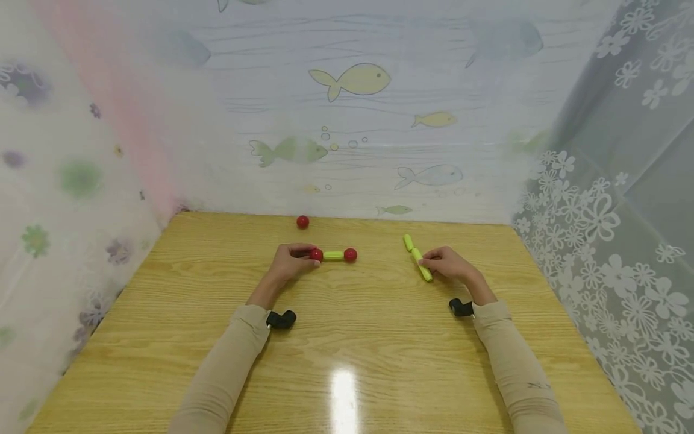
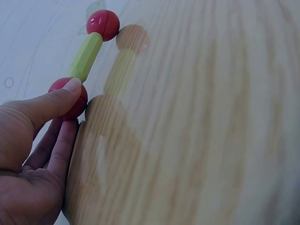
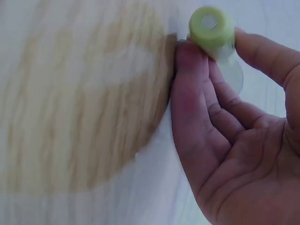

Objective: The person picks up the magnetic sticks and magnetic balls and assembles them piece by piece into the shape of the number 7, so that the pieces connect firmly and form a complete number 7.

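Observation:
My left hand (image 1: 287, 263) pinches a red ball (image 1: 317, 255) between thumb and fingers. From that ball a yellow-green rod (image 1: 333, 255) runs to the right, ending at a second red ball (image 1: 350, 255); the left wrist view shows the three pieces joined in a line. On the other side, my right hand (image 1: 449, 266) pinches a longer yellow-green rod (image 1: 420, 264) slanting over the table. A shorter yellow-green rod (image 1: 408, 243) lies at its far end, seemingly touching it. Seen end-on in the right wrist view, the held rod (image 3: 220, 35) has a grey disc in its tip.
A loose red ball (image 1: 302, 222) sits near the back edge of the wooden table (image 1: 374, 337). Behind the table hangs a fish-patterned curtain (image 1: 358, 120), with flowered sheets at both sides. Black wrist cameras (image 1: 282, 320) sit at both cuffs.

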Demonstrator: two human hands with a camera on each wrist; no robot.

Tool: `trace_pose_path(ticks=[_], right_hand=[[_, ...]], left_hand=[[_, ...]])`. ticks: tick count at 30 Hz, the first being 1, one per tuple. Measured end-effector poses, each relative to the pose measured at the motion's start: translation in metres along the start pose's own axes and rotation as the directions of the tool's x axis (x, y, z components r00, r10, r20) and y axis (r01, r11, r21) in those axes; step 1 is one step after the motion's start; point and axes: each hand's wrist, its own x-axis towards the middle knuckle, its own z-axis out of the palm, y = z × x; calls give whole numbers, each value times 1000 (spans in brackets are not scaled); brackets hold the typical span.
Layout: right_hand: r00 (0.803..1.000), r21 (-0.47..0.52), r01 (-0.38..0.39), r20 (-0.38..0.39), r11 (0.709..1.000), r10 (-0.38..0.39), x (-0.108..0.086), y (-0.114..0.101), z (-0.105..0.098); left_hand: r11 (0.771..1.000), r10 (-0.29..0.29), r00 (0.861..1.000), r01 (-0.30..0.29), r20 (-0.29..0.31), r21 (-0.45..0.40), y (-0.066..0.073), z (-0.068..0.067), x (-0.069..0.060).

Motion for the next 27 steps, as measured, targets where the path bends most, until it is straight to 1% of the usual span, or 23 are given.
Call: trace_pose_path(ticks=[3, 6, 11, 14, 17, 19, 23, 27], right_hand=[[999, 61, -12, 32, 998, 10, -2, -2, 1], [998, 97, -8, 67, 995, 1, -3, -3, 2], [993, 98, -8, 116, 995, -4, -4, -6, 7], [989, 117, -9, 150, 993, -8, -5, -10, 10], [983, 149, -3, 180, 989, -24, -5, -12, 13], [980, 181, -13, 198, 983, -23, -5, -12, 15], [976, 239, -28, 215, 971, -25, -5, -14, 18], [975, 288, -45, 221, 957, -21, -5, -15, 22]], left_hand=[[1000, -3, 1000, 3, -1, 2, 0, 1, -2], [1000, -8, 1000, 8, -4, -2, 1, 1, -3], [1000, -14, 1000, 14, -4, 3, 1, 3, -6], [1000, -13, 1000, 13, -9, 1, 1, 4, -8], [1000, 6, 1000, -6, -10, -4, 0, 4, -9], [1000, 26, 1000, -26, -12, -6, -2, 4, -8], [999, 43, 999, -43, -12, -7, -5, 3, -7], [1000, 19, 1000, -19, -9, -9, -4, 3, -7]])
